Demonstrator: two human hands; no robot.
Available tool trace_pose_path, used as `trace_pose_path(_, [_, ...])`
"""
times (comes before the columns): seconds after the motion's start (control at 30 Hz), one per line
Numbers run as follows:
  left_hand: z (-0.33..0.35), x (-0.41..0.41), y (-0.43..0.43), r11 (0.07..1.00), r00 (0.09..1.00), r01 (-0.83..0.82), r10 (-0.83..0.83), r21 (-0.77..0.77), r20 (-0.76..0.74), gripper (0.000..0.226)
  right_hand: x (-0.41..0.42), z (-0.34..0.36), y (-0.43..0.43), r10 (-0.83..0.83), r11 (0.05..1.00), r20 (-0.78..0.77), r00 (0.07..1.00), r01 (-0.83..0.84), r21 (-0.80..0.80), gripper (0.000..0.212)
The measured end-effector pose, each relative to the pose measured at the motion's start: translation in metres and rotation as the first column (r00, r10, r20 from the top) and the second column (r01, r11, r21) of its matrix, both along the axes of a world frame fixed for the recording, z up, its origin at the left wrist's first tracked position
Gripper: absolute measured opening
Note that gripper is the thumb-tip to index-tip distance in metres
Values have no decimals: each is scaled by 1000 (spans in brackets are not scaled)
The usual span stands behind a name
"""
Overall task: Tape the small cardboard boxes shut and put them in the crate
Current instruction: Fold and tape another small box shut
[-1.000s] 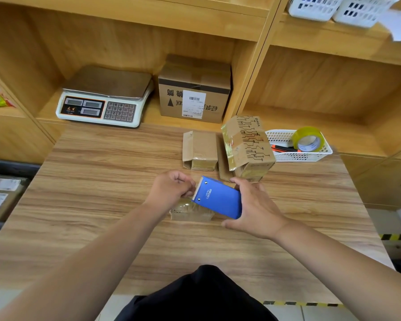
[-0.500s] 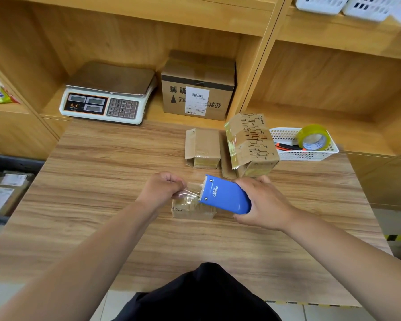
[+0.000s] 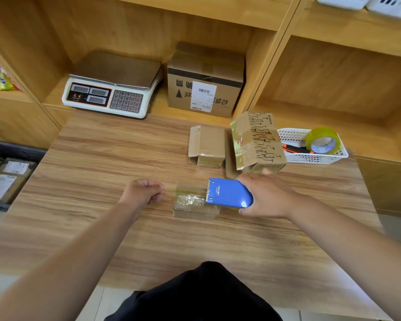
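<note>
The right hand (image 3: 266,196) grasps a blue tape dispenser (image 3: 229,193), fingers wrapped round its rear end, with the toothed edge pointing left and lying over the right part of a small cardboard box (image 3: 192,205). That box lies flat on the desk (image 3: 102,158) directly under the dispenser, its top covered in wrinkled clear tape. The left hand (image 3: 144,192) is clenched into a loose fist just left of the box and apart from it; it seems to hold nothing, though a thin end of clear tape would be hard to make out here.

Behind the right hand, a printed box (image 3: 259,141) stands tilted, and just left of it lies 1 more plain box (image 3: 207,144) with a side flap loose. To the right of these sits a white basket (image 3: 292,135) holding a tape roll (image 3: 322,141).

On the shelf behind the desk rest a weighing scale (image 3: 111,91) and a larger carton (image 3: 204,82) bearing a white label. At the far left, below desk level, a dark crate (image 3: 14,148) holds labelled parcels (image 3: 7,179), well apart from both hands.
</note>
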State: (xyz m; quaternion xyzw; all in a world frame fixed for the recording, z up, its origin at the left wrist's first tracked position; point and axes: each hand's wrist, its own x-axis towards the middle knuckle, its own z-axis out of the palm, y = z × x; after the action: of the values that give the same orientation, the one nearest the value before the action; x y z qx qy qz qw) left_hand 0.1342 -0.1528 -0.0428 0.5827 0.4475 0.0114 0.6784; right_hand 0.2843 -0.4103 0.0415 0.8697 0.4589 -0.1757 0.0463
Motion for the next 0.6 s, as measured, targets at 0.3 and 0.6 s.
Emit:
trace_pose_path(0.3, [-15, 5, 2, 998, 999, -48, 48, -29, -17, 16, -2, 1, 17, 14, 997, 56, 998, -10, -70, 49])
trace_pose_path(0.6, [-26, 8, 4, 999, 999, -43, 43, -17, -33, 17, -4, -6, 22, 1, 994, 50, 999, 5, -111, 50])
